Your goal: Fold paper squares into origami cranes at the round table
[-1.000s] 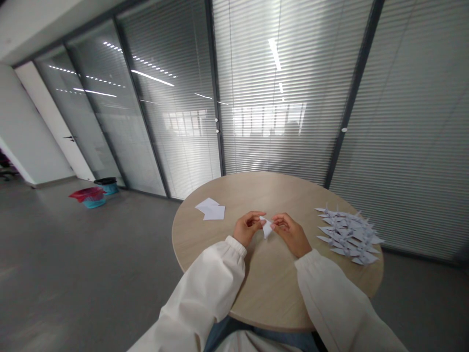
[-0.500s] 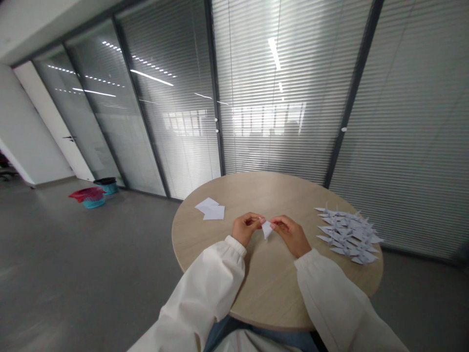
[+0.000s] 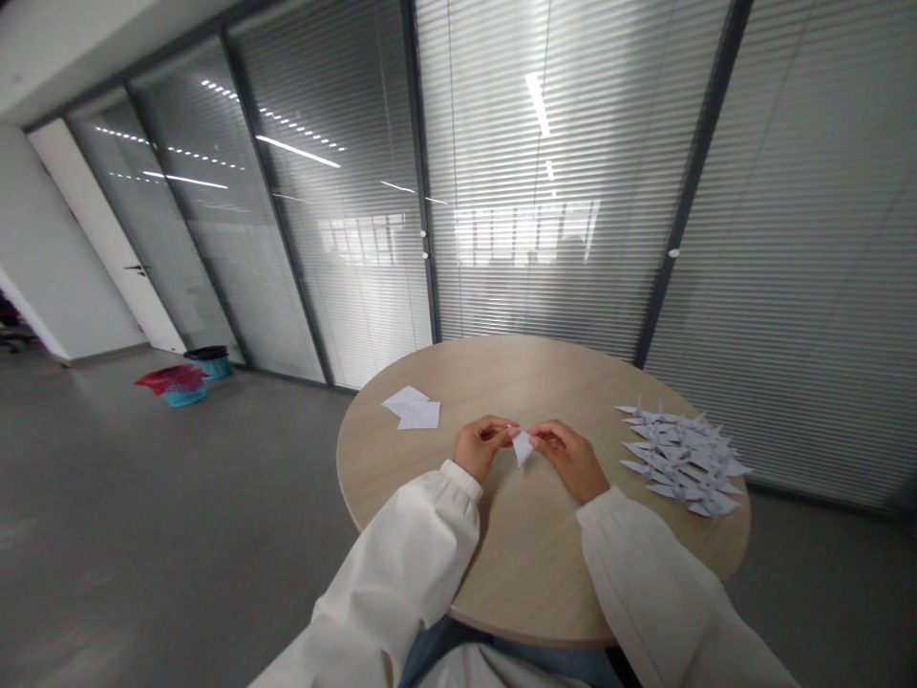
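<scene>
the left hand [image 3: 479,449] and right hand [image 3: 568,461] narrowly pinch a small white folded paper triangle [image 3: 522,448] between them, keeping it steady over the round wooden table [image 3: 526,564], with loose white paper sheets [image 3: 411,409] within reach at left and a heap of folded paper cranes [image 3: 682,459] kept apart at right.

Paper sheets [image 3: 412,411] left, folded cranes [image 3: 680,459] right (both on round table [image 3: 530,559]).
</scene>
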The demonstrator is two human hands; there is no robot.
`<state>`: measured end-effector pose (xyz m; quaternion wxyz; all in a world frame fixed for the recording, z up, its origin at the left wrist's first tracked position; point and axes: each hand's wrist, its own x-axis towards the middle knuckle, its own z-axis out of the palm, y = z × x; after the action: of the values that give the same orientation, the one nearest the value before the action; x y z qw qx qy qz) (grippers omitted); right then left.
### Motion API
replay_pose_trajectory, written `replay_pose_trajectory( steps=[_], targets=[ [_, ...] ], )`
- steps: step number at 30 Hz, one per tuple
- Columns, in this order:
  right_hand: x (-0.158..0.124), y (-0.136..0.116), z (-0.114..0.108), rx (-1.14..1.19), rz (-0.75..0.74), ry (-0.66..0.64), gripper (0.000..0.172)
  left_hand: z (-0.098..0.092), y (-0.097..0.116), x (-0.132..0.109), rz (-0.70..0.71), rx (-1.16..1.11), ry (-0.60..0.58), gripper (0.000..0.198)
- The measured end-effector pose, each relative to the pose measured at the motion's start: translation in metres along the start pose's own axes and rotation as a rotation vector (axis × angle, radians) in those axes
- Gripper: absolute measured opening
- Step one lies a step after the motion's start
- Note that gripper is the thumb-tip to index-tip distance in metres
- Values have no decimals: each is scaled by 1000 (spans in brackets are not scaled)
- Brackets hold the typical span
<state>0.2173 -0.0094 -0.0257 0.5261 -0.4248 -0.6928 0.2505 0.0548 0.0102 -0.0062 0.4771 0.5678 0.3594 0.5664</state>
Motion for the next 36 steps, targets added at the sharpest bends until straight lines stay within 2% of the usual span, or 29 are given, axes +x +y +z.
replay_pose_trajectory(
  steps=[9, 14, 20, 24, 30, 33, 36],
  targets=[
    [1, -2, -1, 107, 93, -69, 27, -1, 1, 0, 26, -29, 13, 26],
    [1, -1, -3, 149, 134, -33, 27, -3, -1, 1, 55, -3, 33, 26],
    [1, -4, -6, 71, 127, 3, 24, -2, -3, 1, 45, 34, 23, 27],
    [1, -3, -7, 29, 152, 1, 21, -1, -5, 1, 41, 90, -29, 28],
    [1, -2, -5, 50, 186, -42, 20, -4, -14, 2, 75, 325, -162, 28],
    [1, -3, -4, 70, 188, -70, 25, -5, -14, 2, 72, 333, -146, 30],
    [0, -3, -3, 91, 166, -157, 30, -5, -12, 2, 62, 281, -110, 32]
  ],
)
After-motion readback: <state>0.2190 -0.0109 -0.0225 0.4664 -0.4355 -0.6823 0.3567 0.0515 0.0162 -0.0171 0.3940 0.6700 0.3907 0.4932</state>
